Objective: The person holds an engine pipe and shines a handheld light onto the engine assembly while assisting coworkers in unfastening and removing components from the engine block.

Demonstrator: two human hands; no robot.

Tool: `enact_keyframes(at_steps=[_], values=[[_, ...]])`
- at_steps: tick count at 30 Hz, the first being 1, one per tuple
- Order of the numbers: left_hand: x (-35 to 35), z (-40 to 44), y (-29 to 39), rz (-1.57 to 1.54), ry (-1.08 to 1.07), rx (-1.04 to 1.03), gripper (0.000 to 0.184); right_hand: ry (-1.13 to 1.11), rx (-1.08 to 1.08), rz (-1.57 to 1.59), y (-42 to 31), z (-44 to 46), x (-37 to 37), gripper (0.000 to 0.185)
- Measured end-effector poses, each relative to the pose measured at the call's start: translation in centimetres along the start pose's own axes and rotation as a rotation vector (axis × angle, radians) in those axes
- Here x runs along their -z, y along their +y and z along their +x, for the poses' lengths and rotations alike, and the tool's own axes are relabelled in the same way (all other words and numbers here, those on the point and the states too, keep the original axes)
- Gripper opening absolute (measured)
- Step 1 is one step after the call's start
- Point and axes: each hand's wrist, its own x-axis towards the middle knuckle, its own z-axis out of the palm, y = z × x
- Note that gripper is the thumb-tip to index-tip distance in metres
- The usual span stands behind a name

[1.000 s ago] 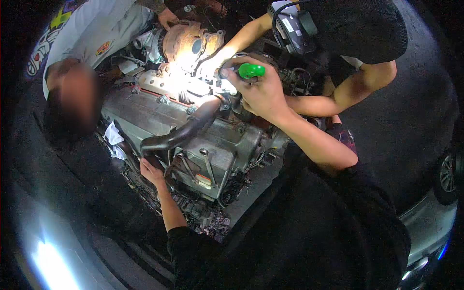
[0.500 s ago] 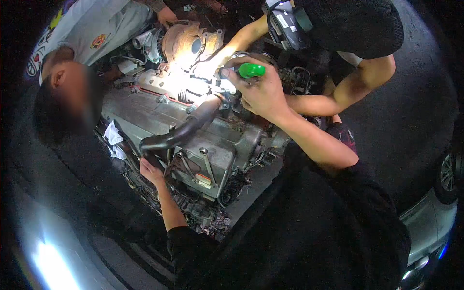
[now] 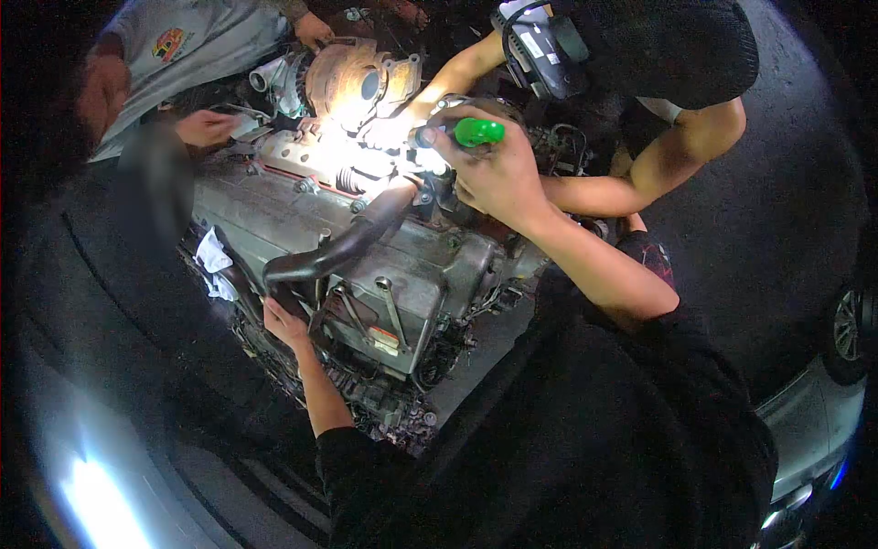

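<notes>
My right hand (image 3: 501, 174) is closed around a green flashlight (image 3: 477, 133), whose beam brightly lights metal parts at the engine's (image 3: 247, 210) far side. A bent black pipe (image 3: 320, 263) runs from that lit spot across the engine cover. My left hand (image 3: 285, 322) grips the pipe's near end, its fingers partly hidden behind it. Two wrenches (image 3: 391, 306) lie on the cover just right of this hand. Beside the beam, a co-worker's forearm (image 3: 462, 78) reaches into the glare, which hides the fingers.
A rusty round housing (image 3: 352, 82) stands at the engine's far end. White cloth (image 3: 215, 252) lies along the left edge. A co-worker in a grey shirt (image 3: 210, 41) leans in from the left; another, in a black cap (image 3: 677, 46), is at the right. A car (image 3: 819, 430) stands at lower right.
The left co-worker has shifted, with the head lower in view and a hand now showing over the engine's far left edge. My hands, the flashlight and the pipe have barely moved.
</notes>
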Motion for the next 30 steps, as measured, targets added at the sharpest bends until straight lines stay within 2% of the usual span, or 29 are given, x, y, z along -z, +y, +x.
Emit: enact_keyframes(at_steps=[13, 15, 22, 25, 30], values=[[-0.4, 0.0, -2.5, -0.012, 0.049, -0.029, 0.058, -0.015, 0.023, 0.059, 0.2, -0.1, 0.1, 0.024], [0.0, 0.0, -1.6, -0.004, -0.004, -0.006, 0.059, -0.005, 0.004, 0.028, 0.3, -0.1, 0.1, 0.025], [-0.4, -0.1, -0.1, -0.012, 0.034, 0.035, 0.06, -0.012, 0.017, -0.005, 0.5, -0.3, 0.1, 0.026], [-0.5, 0.0, 0.7, -0.03, 0.084, -0.028, 0.059, -0.005, 0.024, -0.035, 0.5, -0.4, 0.0, 0.025], [-0.1, 0.0, -0.4, -0.019, 0.029, -0.005, 0.059, -0.026, -0.038, 0.035, -0.1, -0.7, 0.0, 0.025]])
